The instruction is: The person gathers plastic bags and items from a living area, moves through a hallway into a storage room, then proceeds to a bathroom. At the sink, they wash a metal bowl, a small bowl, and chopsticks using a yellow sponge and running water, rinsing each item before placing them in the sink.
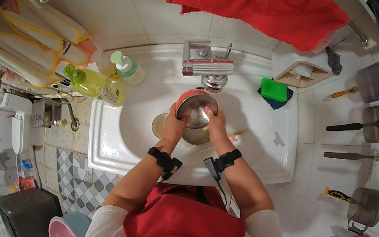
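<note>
Over the white sink basin (256,144), a metal-lined bowl with a red outer side (196,110) is tilted towards me, its inside wet and shiny. My left hand (174,125) grips its left rim, thumb on the inside. On the right rim is my right hand (215,122), its thumb also inside; a small yellow bit shows by its fingers, too little seen to name. Beneath sits a second metal bowl (197,137), partly hidden by the first bowl and my hands. A beige round cup or bowl (159,125) stands left of it. Wooden chopsticks (237,133) lie to the right.
The chrome faucet (208,65) stands just beyond the bowl. Pump bottles, one green-yellow (94,85) and one pale green (130,70), are on the left rim. A green sponge (274,90) rests on a dark cloth at right. A red towel (255,6) hangs above.
</note>
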